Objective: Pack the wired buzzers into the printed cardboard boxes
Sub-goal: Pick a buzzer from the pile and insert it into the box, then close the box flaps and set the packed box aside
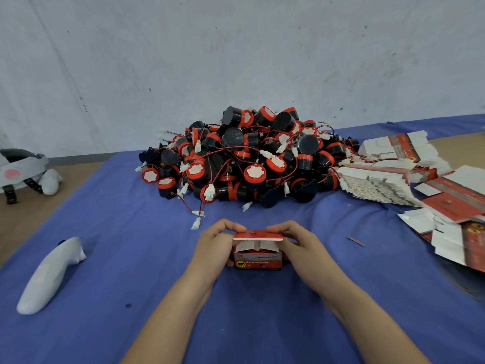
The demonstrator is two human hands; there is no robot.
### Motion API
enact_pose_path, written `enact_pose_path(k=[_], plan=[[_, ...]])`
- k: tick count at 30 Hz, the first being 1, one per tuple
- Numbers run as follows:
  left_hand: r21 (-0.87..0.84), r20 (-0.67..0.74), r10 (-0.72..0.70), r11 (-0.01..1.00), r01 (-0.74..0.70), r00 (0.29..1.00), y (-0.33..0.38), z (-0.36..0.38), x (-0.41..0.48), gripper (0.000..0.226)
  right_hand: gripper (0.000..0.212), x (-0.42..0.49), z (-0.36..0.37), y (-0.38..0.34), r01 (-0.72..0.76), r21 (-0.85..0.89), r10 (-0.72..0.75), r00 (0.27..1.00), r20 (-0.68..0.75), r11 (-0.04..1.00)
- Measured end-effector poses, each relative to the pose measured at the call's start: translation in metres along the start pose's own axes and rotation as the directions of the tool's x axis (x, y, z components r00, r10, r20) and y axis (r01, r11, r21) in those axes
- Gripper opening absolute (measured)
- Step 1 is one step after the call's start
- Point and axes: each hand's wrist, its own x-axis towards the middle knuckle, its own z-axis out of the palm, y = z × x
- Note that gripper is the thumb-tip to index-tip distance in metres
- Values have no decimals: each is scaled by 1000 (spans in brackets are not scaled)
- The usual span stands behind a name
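Observation:
A small red printed cardboard box (257, 261) stands on the blue cloth (131, 258) in front of me. Its lid flap is partly lowered, and something red shows inside through the gap. My left hand (216, 245) grips the box's left side, fingers curled over the lid's left end. My right hand (296, 245) grips the right side in the same way, fingertips on the lid. Behind the box lies a big heap of black and red wired buzzers (249, 158) with white connectors.
Stacks of flat, unfolded printed boxes (393, 179) lie at the right, spreading toward the right edge. A white wrapped handle-shaped object (52, 274) lies on the cloth at the left. A grey headset (21, 169) rests at far left by the wall. A loose connector (196, 223) lies near my left hand.

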Motion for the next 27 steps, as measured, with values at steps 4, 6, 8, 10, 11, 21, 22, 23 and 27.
enact_pose_path(k=[4, 6, 8, 10, 11, 21, 22, 23, 27], plan=[[-19, -12, 16, 1000, -16, 1000, 0, 0, -1, 37, 23, 0, 0, 2, 13, 22, -13, 1000, 1, 1000], [-27, -15, 21, 999, -22, 1000, -1, 0, -1, 37, 24, 0, 0, 4, 18, 30, -18, 1000, -2, 999], [-31, -13, 29, 999, -29, 1000, -1, 0, -2, 34, 26, 0, 0, 6, 26, 31, -26, 1000, 0, 999], [-34, -8, 41, 999, -41, 999, -2, 0, -2, 32, 28, 1, 0, 8, 35, 26, -35, 999, 0, 999], [-35, -8, 47, 998, -47, 999, -2, 0, -1, 31, 30, 2, 0, 9, 37, 23, -37, 999, -1, 999], [-2, -11, 70, 998, -70, 998, -7, -3, 3, 45, 32, 1, -2, 14, 36, -66, -36, 999, 5, 997], [-5, -3, 70, 998, -70, 998, -7, -3, 3, 43, 28, 1, -3, 14, 48, -75, -47, 999, 11, 996], [-1, 6, 77, 997, -77, 997, -7, -4, 3, 40, 24, 0, -2, 15, 59, -77, -58, 998, 18, 995], [119, 56, 225, 966, -230, 973, -16, -3, 1, 21, 16, -1, -1, 17, 138, -154, -134, 990, 36, 978]])
